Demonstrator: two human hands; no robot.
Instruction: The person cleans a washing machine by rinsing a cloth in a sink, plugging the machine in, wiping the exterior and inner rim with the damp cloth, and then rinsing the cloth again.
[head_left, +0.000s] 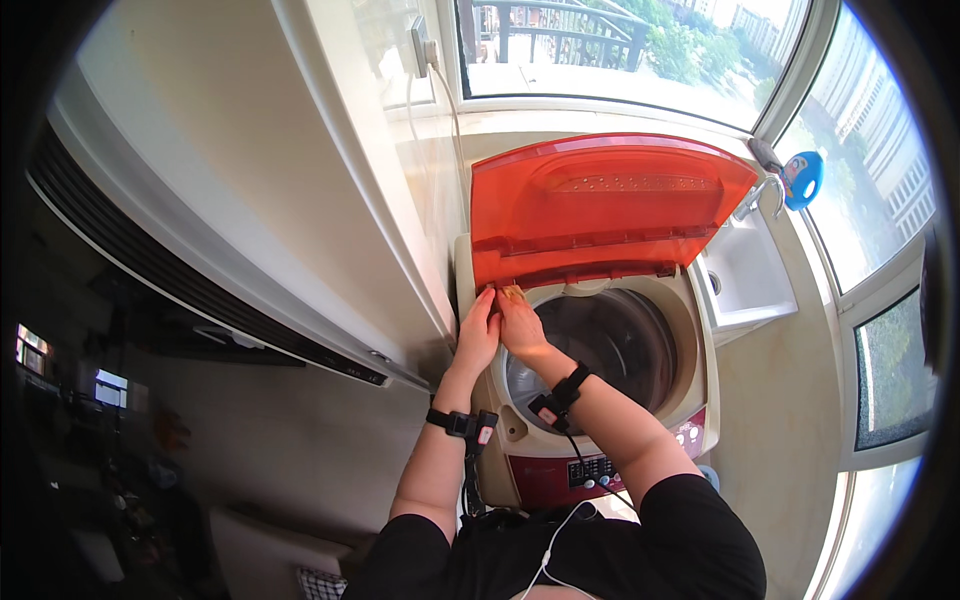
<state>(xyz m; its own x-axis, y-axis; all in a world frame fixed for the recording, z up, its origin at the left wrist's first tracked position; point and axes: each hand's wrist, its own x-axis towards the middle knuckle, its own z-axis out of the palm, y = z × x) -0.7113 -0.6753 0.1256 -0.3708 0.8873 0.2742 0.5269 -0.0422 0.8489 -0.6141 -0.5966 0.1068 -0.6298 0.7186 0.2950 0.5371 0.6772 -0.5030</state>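
A top-loading washing machine (712, 382) stands before me with its red translucent lid (592, 210) raised. Both hands meet at the lid's lower left corner, by the hinge. My left hand (478, 330) has its fingers extended close against the other hand. My right hand (520, 321) has bent fingers around a small yellowish-brown thing (514, 292), perhaps a cloth, which is mostly hidden. The open metal drum (607, 345) lies to the right of my hands. Each wrist wears a black strap with a small device.
A white sink (750, 277) with a metal faucet (769, 191) is at the right, near a blue bottle (804, 180). A tall white appliance or cabinet (247, 150) stands close on the left. Windows rise behind. A plug (430, 54) with a hanging cord is on the wall.
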